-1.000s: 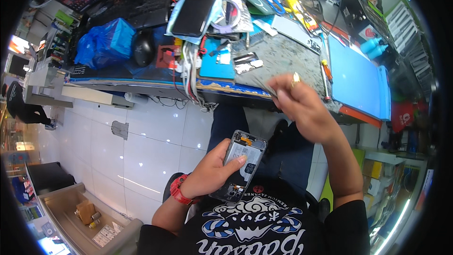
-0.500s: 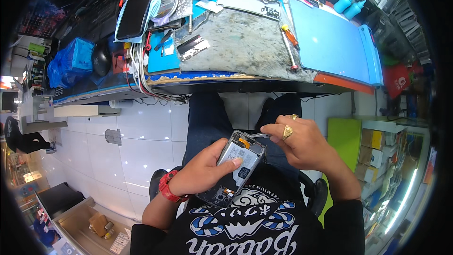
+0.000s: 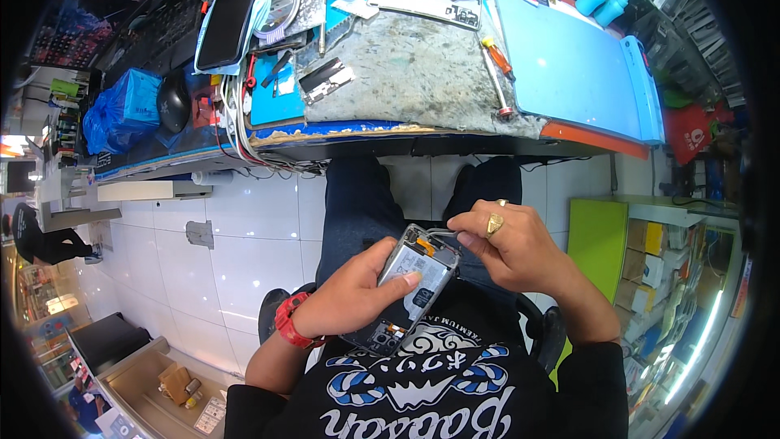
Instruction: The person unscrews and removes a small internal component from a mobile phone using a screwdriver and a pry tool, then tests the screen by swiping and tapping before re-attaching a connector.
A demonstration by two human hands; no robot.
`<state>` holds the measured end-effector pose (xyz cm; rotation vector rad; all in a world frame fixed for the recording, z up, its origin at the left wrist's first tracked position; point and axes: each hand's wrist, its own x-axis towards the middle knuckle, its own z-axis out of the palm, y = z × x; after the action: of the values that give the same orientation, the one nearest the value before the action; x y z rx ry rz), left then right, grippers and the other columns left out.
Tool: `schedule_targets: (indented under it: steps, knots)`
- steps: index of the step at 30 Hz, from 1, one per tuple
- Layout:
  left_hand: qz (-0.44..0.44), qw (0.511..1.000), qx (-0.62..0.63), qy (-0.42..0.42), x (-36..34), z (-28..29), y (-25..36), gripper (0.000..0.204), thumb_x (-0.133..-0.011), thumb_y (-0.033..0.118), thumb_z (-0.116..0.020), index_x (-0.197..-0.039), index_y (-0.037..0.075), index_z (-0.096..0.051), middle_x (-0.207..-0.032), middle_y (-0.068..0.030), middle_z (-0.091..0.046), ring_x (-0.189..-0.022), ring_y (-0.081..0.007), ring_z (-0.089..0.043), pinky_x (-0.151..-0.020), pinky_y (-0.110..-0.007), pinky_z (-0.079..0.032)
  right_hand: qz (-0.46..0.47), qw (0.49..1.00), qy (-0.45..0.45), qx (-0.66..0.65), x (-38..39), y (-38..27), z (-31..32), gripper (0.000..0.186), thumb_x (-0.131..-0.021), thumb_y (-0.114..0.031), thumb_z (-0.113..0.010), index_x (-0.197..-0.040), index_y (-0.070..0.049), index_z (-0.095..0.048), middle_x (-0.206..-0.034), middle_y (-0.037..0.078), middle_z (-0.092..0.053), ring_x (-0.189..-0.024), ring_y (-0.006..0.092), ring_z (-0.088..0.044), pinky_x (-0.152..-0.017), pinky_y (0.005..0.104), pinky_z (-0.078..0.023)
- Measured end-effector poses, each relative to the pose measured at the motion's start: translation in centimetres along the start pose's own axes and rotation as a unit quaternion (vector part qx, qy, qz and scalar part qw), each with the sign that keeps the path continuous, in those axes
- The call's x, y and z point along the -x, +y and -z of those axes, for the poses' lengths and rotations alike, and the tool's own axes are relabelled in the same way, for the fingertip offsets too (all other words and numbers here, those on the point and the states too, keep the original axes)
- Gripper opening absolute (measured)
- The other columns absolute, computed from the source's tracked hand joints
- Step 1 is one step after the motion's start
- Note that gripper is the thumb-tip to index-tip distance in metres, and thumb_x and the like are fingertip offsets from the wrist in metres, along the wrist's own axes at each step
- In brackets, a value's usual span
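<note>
My left hand (image 3: 353, 289) is wrapped round an opened smartphone (image 3: 439, 273), its thumb lying across the exposed battery. The phone's back is off, so an orange flex cable shows at its far end and a camera block at the end nearest my body. Pinched in my right hand (image 3: 524, 250) are slim silver tweezers (image 3: 444, 233), which reach to the phone's far edge. Their tip is too small to make out against the frame. Both hands are above my lap, in front of the bench.
On the workbench (image 3: 390, 73) ahead lie a black-screened phone (image 3: 230, 23), a removed pale phone panel (image 3: 424, 3), an orange-handled screwdriver (image 3: 498, 59) and a blue mat (image 3: 569, 69). A green-sided glass cabinet (image 3: 591, 252) stands at right, an open drawer (image 3: 175, 386) at lower left.
My right hand has turned slightly, and its fingers with the tweezers are a little lower, closer to the phone. My left hand keeps its hold; the whole view has shifted slightly.
</note>
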<state>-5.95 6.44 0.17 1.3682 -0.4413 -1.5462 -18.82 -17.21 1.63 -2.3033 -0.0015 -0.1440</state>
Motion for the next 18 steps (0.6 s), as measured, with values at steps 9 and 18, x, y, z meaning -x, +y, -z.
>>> schedule_targets:
  steps: [9,18]
  knots:
    - [-0.008,0.999,-0.042,0.000,0.05,-0.28,-0.05,0.039,-0.107,0.019,-0.062,-0.138,-0.002,-0.052,-0.122,-0.0075,-0.066,-0.111,-0.0093,-0.059,-0.097,-0.028,-0.050,0.046,0.998,0.005,0.039,0.13,0.29,0.10,0.016,-0.089,-0.004,-0.073,-0.105,-0.009,-0.072,-0.083,0.008,-0.068,-0.065,0.0280,-0.065,-0.057,0.0388,-0.048]
    - [0.003,0.998,-0.057,-0.006,0.15,-0.42,0.46,0.035,-0.107,0.019,-0.062,-0.135,-0.002,-0.053,-0.120,-0.0065,-0.066,-0.109,-0.0086,-0.058,-0.096,-0.028,-0.049,0.044,0.998,-0.003,0.044,0.08,0.18,0.42,0.018,-0.084,-0.005,-0.076,-0.102,-0.009,-0.072,-0.081,0.006,-0.061,-0.066,0.0276,-0.062,-0.058,0.0392,-0.048]
